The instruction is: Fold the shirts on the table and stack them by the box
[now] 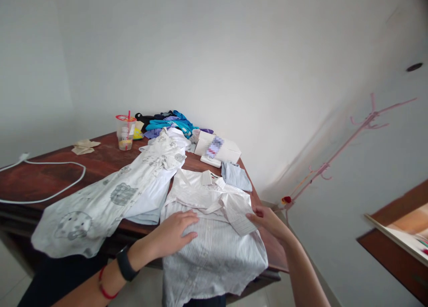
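A pale striped shirt (pixel 207 235) lies buttoned on the table, its collar toward the wall and its hem hanging over the front edge. My left hand (pixel 177 233) rests on the shirt's left side, fingers apart and lying flat. At the shirt's right side, my right hand (pixel 262 217) pinches the edge of a sleeve that is folded across the front. Left of the shirt, a white garment with grey animal prints (pixel 123 193) is spread over other white and pale blue clothes.
On the brown table (pixel 103 159) are a plastic cup (pixel 125 139), a white cable (pixel 60 163), a pile of blue and dark clothes (pixel 170 125), a white box (pixel 230 150) and folded pale blue cloth (pixel 236 176). A pink coat rack (pixel 344 148) stands right.
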{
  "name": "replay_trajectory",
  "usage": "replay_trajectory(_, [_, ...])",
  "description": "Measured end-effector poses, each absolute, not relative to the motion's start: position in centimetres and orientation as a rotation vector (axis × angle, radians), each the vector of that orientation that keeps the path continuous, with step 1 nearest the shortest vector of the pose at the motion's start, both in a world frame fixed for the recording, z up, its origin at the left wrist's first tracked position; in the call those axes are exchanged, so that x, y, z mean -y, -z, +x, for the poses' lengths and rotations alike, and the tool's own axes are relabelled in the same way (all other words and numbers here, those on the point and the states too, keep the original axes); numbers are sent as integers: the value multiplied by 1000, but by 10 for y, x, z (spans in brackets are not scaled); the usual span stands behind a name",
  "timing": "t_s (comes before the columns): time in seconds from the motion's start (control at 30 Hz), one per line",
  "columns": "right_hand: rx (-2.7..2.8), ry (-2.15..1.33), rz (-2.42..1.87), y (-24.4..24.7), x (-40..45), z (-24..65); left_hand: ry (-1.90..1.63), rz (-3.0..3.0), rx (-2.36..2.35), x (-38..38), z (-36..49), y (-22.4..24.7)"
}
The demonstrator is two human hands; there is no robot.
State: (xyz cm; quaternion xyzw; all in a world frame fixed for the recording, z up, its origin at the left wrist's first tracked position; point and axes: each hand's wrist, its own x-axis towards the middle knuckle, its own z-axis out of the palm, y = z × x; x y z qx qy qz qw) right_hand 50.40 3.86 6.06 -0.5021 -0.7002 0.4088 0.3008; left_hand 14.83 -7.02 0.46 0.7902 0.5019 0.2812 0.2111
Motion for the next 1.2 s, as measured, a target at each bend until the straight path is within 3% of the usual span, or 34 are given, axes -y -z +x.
replay_trajectory(0.17, [1633, -1343, -1095, -101, -32, 459, -880, 2188, -1163, 84, 180, -32])
replay_trajectory(0.3, [1622, -1446, -883, -151, -21, 404, -693, 2232, -864, 80, 207, -49])
replay_trajectory(0.5, [1680, -1552, -774, -198, -5, 399, -710, 2268, -1143, 41, 189, -34])
replay_trajectory(0.7, [1531, -1526, -1008, -166, -27, 459, -1060, 2088, -1403, 18, 148, -35])
replay_trajectory(0.87, [1352, -1610, -1065, -126, -49, 481, -1351, 1869, -1353, 4, 148, -52])
replay_trajectory(1.07, [1204, -1541, -1044, -95, -64, 489, -1446, 1428, -1387, -7, 148, -55])
replay_trajectory(1.2, [1153, -1554, -1067, -68, -72, 495, -1387, 1505, -1330, -5, 138, -46])
